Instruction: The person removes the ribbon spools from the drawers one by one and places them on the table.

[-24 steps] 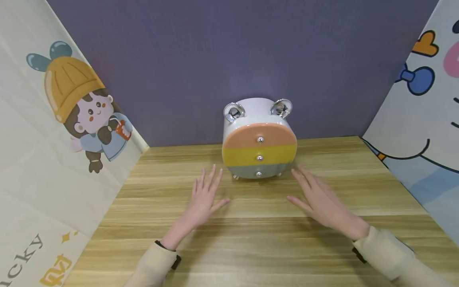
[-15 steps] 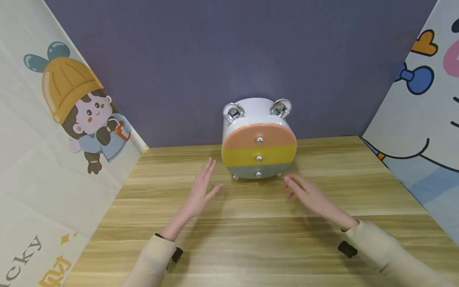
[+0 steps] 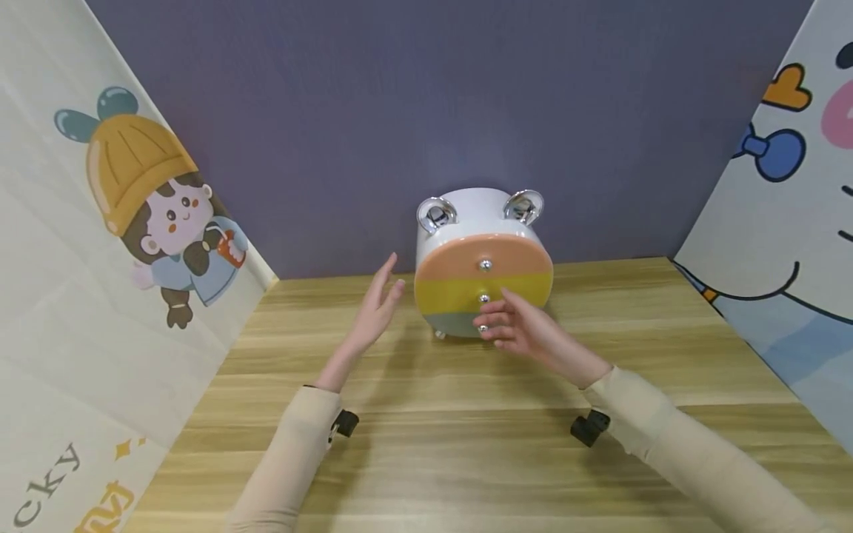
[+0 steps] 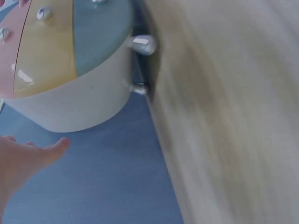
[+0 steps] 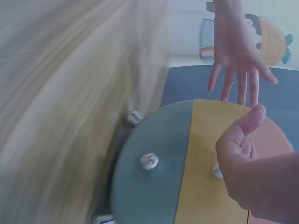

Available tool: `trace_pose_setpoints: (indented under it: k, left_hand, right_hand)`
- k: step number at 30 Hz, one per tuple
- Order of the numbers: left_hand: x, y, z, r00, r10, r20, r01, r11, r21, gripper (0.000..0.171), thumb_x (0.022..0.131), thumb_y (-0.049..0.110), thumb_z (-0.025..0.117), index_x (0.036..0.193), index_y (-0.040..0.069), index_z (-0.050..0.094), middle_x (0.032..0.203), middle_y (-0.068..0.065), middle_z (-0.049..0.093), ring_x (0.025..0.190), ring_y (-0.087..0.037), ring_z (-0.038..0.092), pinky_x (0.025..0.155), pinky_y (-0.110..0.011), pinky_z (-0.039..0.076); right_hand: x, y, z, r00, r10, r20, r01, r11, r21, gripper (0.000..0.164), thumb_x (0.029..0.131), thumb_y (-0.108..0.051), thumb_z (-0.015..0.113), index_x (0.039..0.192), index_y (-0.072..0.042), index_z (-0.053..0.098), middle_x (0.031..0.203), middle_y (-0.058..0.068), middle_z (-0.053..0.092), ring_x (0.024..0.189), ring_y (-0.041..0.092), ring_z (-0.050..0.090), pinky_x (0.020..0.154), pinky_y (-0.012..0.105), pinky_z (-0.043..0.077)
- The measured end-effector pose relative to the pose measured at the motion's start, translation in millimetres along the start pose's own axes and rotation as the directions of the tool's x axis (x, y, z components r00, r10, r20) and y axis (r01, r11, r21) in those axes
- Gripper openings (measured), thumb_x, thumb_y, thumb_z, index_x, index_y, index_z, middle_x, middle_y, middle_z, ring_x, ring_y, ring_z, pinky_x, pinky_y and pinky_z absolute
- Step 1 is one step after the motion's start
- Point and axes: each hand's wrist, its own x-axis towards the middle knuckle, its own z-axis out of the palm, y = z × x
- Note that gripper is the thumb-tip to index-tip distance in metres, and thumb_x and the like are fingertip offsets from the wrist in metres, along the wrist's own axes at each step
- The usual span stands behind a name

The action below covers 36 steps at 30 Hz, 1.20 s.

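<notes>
Swung round in front of the drawer box (image 3: pixel 476 255) on the bench (image 3: pixel 453 459), my right hand (image 3: pixel 523 328) curls loosely, seemingly empty, my left hand (image 3: pixel 373 318) spreads wide beside the box, and I judge this reach next calls for pinching the middle knob (image 3: pixel 484 297).

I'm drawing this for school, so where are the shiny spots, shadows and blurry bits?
Head view: soft shadows on the wooden tabletop, shine on the silver ears; left wrist view: white glare on the yellow drawer front, tabletop smeared; right wrist view: tabletop streaky and blurred, picture hazy.
</notes>
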Motion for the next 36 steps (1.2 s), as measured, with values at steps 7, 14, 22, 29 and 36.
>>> trace_pose_setpoints:
  k: [7,14,22,29,36]
  left_hand:
    - [26.3,14.7,-0.2,0.997,-0.075,-0.013,0.074,0.997,-0.013,0.057,0.108,0.030,0.038,0.159,0.012,0.018,0.167,-0.012,0.017,0.150,-0.040,0.025,0.121,-0.058,0.030]
    - [47.6,-8.3,8.6,0.994,-0.109,-0.009,0.109,0.994,0.018,0.062,0.106,0.046,0.037,0.160,0.019,0.019,0.166,-0.010,0.022,0.147,-0.035,0.032,0.121,-0.056,0.030]
    - [61.8,-14.8,11.0,0.989,-0.150,0.015,0.151,0.985,-0.090,0.064,0.106,0.052,0.029,0.160,0.020,0.015,0.168,-0.004,0.014,0.152,-0.033,0.024,0.119,-0.056,0.035]
    - [67.9,-15.2,14.8,0.983,-0.163,0.089,0.178,0.963,-0.203,0.057,0.106,0.051,0.031,0.159,0.036,0.014,0.169,0.001,0.012,0.152,-0.031,0.024,0.110,-0.055,0.046]
    - [72.2,-10.9,17.6,0.989,-0.112,0.093,0.121,0.987,-0.106,0.055,0.107,0.043,0.035,0.159,0.031,0.019,0.167,0.004,0.017,0.155,-0.024,0.019,0.126,-0.048,0.024]
  right_hand:
    - [18,-10,6,1.000,0.022,0.003,-0.023,0.991,0.129,0.075,0.105,-0.056,0.027,0.147,0.007,0.028,0.111,-0.002,0.063,0.093,0.009,0.060,0.081,0.018,0.051]
    - [31,-18,9,0.999,0.052,-0.004,-0.049,0.967,0.249,0.074,0.103,-0.058,0.029,0.145,0.003,0.031,0.118,0.003,0.059,0.097,0.012,0.057,0.080,0.018,0.049]
    - [37,-26,11,0.998,0.047,0.041,-0.058,0.940,0.337,0.077,0.102,-0.060,0.028,0.149,0.001,0.027,0.129,0.005,0.052,0.107,0.012,0.051,0.083,0.016,0.049]
    - [41,-34,15,0.999,0.034,0.035,-0.044,0.932,0.358,0.069,0.104,-0.058,0.026,0.142,-0.001,0.035,0.125,0.005,0.055,0.103,0.012,0.053,0.081,0.017,0.050]
    - [43,-38,15,0.999,0.043,0.018,-0.046,0.924,0.380,0.058,0.105,-0.054,0.022,0.127,-0.005,0.044,0.125,0.005,0.055,0.098,0.010,0.056,0.080,0.017,0.051]
